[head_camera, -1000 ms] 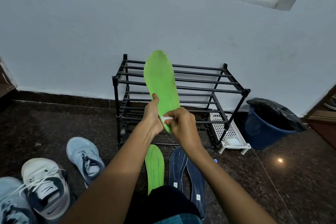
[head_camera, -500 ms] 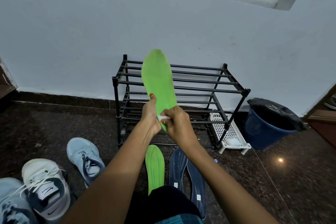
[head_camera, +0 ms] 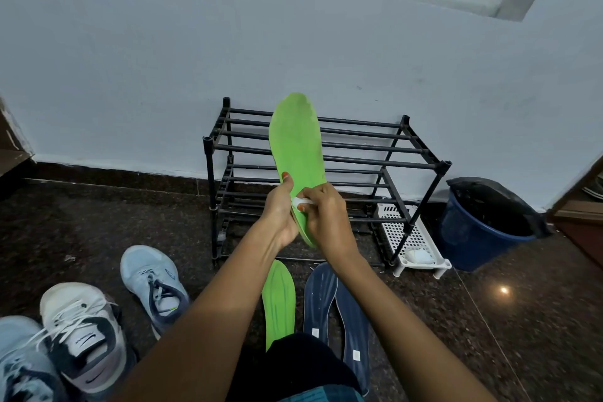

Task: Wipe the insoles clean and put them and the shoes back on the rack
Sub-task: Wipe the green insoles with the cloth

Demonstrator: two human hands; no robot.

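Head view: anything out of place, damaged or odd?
Nothing damaged or spilled. The held green insole, gripped by the left hand and wiped by the right hand with a white wipe, shows faint marks near its toe. Other insoles and shoes lie on the floor, off the rack, as fits mid-task.

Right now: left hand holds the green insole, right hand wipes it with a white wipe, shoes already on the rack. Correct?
Not quite. The head view shows the shoes on the floor left of the rack, not on it. The rest stands: left hand holds the green insole, right hand presses a white wipe to it.
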